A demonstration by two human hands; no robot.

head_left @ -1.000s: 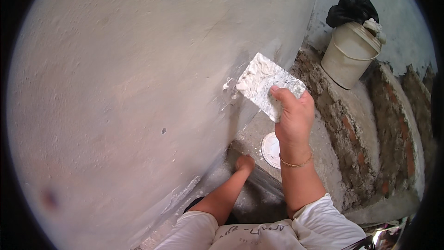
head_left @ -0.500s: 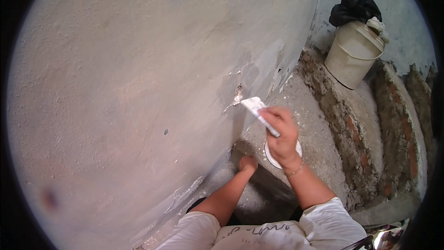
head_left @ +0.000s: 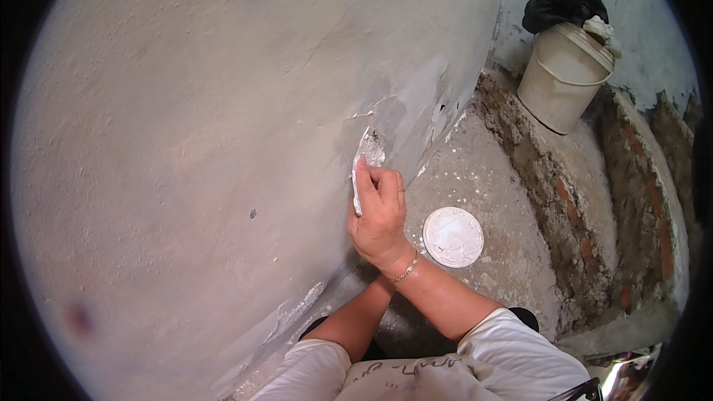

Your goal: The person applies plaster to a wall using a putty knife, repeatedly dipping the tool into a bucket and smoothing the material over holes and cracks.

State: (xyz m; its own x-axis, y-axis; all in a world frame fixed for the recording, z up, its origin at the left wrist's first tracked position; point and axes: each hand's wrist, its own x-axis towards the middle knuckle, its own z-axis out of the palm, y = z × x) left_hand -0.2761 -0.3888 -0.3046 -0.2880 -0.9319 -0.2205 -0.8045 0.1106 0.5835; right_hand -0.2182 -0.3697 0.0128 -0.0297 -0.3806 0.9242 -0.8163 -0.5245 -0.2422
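Note:
My right hand [head_left: 380,212] is closed around a flat, white-smeared putty knife [head_left: 358,189] and holds it against the wall [head_left: 223,141]. Beside the blade, white filler [head_left: 373,150] sits in a damaged patch where the plaster is cracked and darker. My left forearm [head_left: 364,315] reaches forward under the right one, which hides the left hand and its fingers. On the floor to the right of my right wrist lies a round white lid [head_left: 453,238] coated with white paste.
Rough steps of concrete and exposed brick [head_left: 561,208] run along the right. On them stands a lidded white bucket [head_left: 564,78], topped by a black plastic bag [head_left: 566,6] and a whitish lump [head_left: 600,30]. White specks dot the concrete floor [head_left: 512,252].
My right hand has moved left with the putty knife, bringing it onto the wall and uncovering the round lid. The left hand, visible before, is now hidden behind the right arm.

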